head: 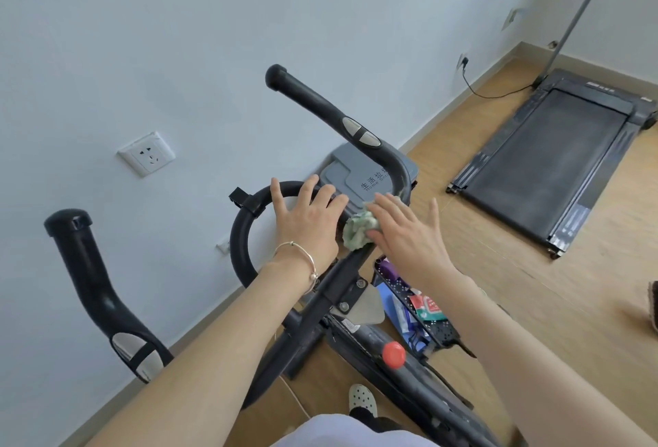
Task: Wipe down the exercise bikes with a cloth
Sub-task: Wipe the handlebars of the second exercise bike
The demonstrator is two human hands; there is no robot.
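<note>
The exercise bike [334, 290] fills the middle of the view from the bottom edge upward, its two black horn grips spreading left and right. A treadmill [548, 161] lies on the floor well apart to the right, and a grey bin [359, 172] stands just beyond the handlebar. The left hand [306, 222] rests on the round centre loop of the handlebar with fingers spread and straight. The right hand [409, 236], also flat with straight fingers, presses down on the green cloth [358, 231] where the loop meets the stem. The two hands are close together but not touching, and neither grips anything. A red knob [393, 354] sits lower on the frame. As a judgement, the wiping is at the handlebar centre, with most of it left. The frame near the knob looks speckled with dust, and the horn grips show no sign either way. Only one bike is visible, though the task names several. The saddle and pedals are out of view, the palm hides much of the cloth, and the treadmill's upright is cut off at the top edge.
</note>
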